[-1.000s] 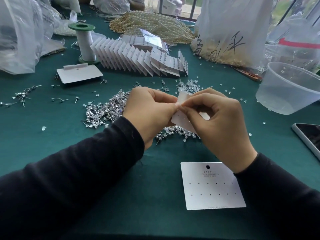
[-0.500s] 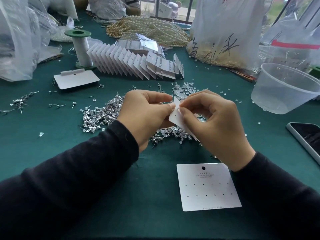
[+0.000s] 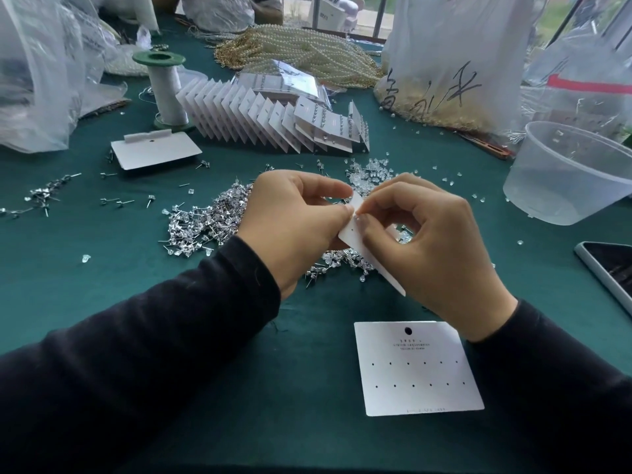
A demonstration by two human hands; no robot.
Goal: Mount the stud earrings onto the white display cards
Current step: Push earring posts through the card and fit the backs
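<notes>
Both hands hold a white display card (image 3: 352,230) tilted on edge above the green table. My left hand (image 3: 294,227) pinches the card's upper left side. My right hand (image 3: 434,241) grips its right side, thumb and forefinger pressed at the top corner; whether a stud sits between them is too small to tell. Under the hands lies a heap of silver stud earrings (image 3: 205,224). A blank card (image 3: 415,367) with two rows of holes lies flat near me. A fanned row of filled cards (image 3: 266,121) stands farther back.
A pile of clear earring backs (image 3: 369,176) lies behind my hands. A clear plastic tub (image 3: 567,172) and a phone (image 3: 612,268) sit at the right. A green-capped spool (image 3: 166,90), a spare card (image 3: 155,152), pearl strands (image 3: 301,53) and plastic bags (image 3: 455,53) crowd the back.
The hands and the card stay in nearly the same place. The pinch at the card's top corner has tightened slightly and the card tilts a little more.
</notes>
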